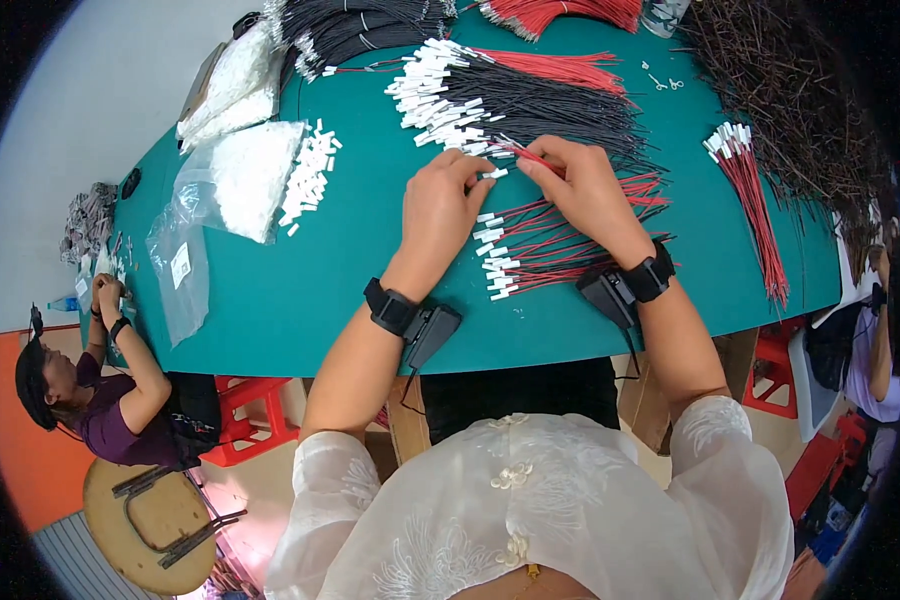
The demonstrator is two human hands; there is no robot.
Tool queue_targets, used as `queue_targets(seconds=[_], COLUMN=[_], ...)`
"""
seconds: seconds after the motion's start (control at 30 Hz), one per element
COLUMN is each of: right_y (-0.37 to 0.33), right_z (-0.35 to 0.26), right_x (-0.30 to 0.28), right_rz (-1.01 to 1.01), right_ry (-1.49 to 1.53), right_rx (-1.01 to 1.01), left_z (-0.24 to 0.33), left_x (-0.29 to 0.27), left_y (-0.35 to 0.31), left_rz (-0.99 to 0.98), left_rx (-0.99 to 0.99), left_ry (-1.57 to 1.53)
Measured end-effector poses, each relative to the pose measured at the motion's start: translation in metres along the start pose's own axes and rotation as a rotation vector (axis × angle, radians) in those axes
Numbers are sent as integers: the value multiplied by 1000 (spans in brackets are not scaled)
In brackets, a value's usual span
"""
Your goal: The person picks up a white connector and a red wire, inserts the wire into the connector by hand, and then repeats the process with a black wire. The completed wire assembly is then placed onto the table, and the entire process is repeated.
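Near the middle of the green table, my left hand (440,200) pinches a small white connector housing (495,173) between thumb and fingertips. Close beside it, my right hand (585,190) grips red wires (538,158) whose thin ends point toward the housing; how many wires, and whether any enters the housing, I cannot tell. Under and in front of my right hand lie rows of red and black wires (545,243) with white connectors at their left ends. Just beyond both hands is a big heap of black and red wires (550,105), white connectors on its left side.
Left of my hands are loose white connectors (310,178) and a clear bag (255,185) full of them. Black wire bundles (370,25) lie at the back, finished-looking red wires (753,205) and a dark tangle (790,90) at right. A co-worker (110,400) sits at left.
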State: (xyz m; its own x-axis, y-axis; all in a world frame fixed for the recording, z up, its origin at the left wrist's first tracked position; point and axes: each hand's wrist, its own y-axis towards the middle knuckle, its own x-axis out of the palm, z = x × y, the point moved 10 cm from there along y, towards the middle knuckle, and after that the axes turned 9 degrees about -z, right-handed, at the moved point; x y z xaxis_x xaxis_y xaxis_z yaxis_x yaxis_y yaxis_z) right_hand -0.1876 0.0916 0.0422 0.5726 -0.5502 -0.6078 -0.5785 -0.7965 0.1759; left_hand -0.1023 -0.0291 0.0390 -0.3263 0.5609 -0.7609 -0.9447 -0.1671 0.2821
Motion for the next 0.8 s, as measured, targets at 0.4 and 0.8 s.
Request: queue_targets(seconds=[0.4, 0.8], right_y=[1, 0], right_z=[10, 8], right_x=[4, 11], right_rz=[-66, -150], right_ry=[197, 154], right_rx=[81, 52], left_z=[-45, -37], left_x=[19, 17], left_y=[-10, -8], left_rz=[-72, -115], left_rx=[-291, -286], left_ry=[-876, -934])
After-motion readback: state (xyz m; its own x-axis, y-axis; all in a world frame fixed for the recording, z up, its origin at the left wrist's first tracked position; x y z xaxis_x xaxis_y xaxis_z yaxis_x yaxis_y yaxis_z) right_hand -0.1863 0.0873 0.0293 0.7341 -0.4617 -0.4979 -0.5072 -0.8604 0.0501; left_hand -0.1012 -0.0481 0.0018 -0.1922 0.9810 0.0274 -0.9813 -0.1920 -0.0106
